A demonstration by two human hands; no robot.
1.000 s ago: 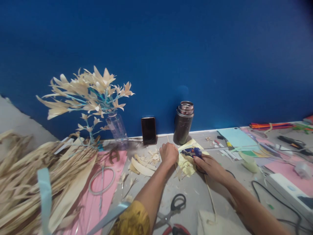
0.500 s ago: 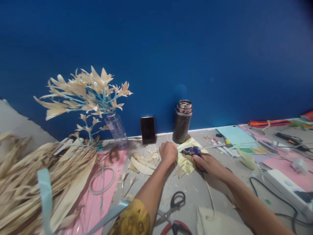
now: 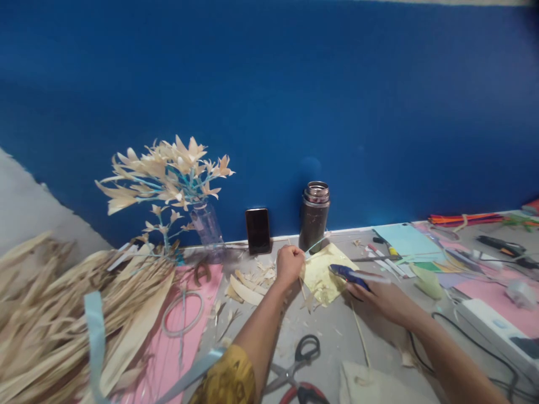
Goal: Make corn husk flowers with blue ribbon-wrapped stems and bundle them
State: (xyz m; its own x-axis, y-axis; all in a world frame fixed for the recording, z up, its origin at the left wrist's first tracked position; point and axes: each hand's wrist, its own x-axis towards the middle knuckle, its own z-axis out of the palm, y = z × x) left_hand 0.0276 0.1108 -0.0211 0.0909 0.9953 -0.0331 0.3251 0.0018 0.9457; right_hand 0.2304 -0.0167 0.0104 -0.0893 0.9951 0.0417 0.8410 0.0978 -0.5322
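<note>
My left hand (image 3: 290, 264) is closed in a pinch on a thin light-blue stem (image 3: 316, 244), whose free end points up and right past the flask. What else its fingertips hold is hidden. In my right hand (image 3: 377, 294) is a blue hot glue gun (image 3: 346, 273), its nozzle toward the left and a clear glue stick showing at the rear. The glue gun is over a crumpled yellow paper sheet (image 3: 322, 283), apart from my left hand. Curved pale husk pieces (image 3: 246, 290) and small scraps lie left of my left hand.
A dark flask (image 3: 314, 221) and a phone (image 3: 257, 231) stand against the blue wall. Husk flowers (image 3: 181, 165) fill a clear bottle (image 3: 206, 227). Dry husks (image 3: 54, 320) are heaped left; scissors (image 3: 290, 370) lie in front. Right are a power strip (image 3: 497, 328) and black cable (image 3: 471, 331).
My right hand has drawn the glue gun right, away from my left hand, uncovering more yellow paper and the light-blue stem. My left hand keeps its pinch. The view has tilted slightly upward.
</note>
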